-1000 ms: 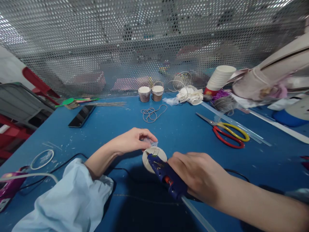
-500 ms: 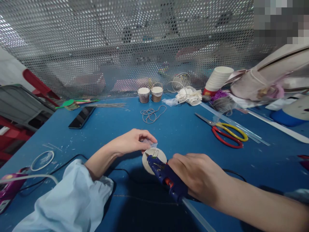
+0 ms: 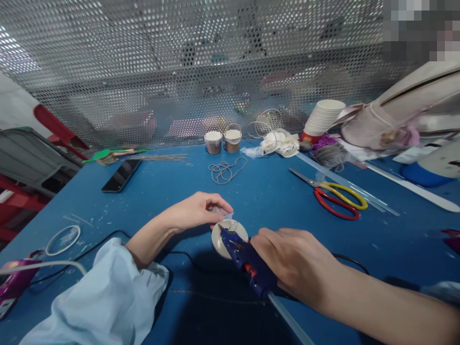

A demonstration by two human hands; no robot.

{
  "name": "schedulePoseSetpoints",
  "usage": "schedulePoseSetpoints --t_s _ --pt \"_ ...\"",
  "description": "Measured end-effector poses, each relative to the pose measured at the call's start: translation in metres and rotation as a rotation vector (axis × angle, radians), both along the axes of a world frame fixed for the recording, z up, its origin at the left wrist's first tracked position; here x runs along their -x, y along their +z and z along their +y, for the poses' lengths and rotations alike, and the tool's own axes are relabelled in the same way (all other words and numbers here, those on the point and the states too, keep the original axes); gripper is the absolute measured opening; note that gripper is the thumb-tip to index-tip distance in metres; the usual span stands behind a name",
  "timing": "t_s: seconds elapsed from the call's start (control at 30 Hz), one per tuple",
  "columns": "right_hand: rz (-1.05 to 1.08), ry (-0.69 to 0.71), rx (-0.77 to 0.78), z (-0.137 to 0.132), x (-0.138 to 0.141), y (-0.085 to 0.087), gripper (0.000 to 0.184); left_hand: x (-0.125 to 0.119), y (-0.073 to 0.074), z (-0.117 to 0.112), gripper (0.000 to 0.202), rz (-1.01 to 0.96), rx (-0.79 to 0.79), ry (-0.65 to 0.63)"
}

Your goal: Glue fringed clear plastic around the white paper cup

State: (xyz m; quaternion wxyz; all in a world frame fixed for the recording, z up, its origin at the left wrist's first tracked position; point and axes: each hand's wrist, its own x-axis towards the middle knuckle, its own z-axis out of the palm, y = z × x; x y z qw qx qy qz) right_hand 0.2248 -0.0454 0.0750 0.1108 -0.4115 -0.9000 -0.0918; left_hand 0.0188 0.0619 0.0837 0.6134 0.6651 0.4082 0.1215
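Note:
My right hand (image 3: 294, 261) is wrapped round a blue hot-glue gun (image 3: 246, 258), a clear glue stick jutting from its rear. The gun's nozzle points at a small white round cup-like piece (image 3: 220, 237) standing on the blue table (image 3: 258, 191). My left hand (image 3: 196, 210) pinches a small translucent piece (image 3: 222, 211) against the far rim of that white piece, fingers closed. A light blue sleeve (image 3: 104, 297) covers my left forearm.
Red-and-yellow scissors (image 3: 334, 196) lie to the right, with clear glue sticks beside them. A cord coil (image 3: 224, 170), two small jars (image 3: 223, 140), stacked paper cups (image 3: 321, 117) and a phone (image 3: 120, 175) sit further back. A wire ring (image 3: 63, 238) and a purple tool (image 3: 12, 282) lie left. Perforated metal screen behind.
Almost nothing has changed: both hands stay at the white piece, and the glue gun has shifted only slightly.

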Motion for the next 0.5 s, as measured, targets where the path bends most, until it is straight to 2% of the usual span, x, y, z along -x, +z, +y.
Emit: schedulePoseSetpoints --t_s 0.3,0.5 --pt "0.123 0.109 0.239 0.007 -0.006 0.007 0.020 -0.001 0.002 -0.002 0.021 0.043 -0.063 -0.014" --pt "0.109 0.176 0.270 0.013 -0.010 0.007 0.017 0.000 0.002 -0.003 0.023 0.048 -0.073 -0.026"
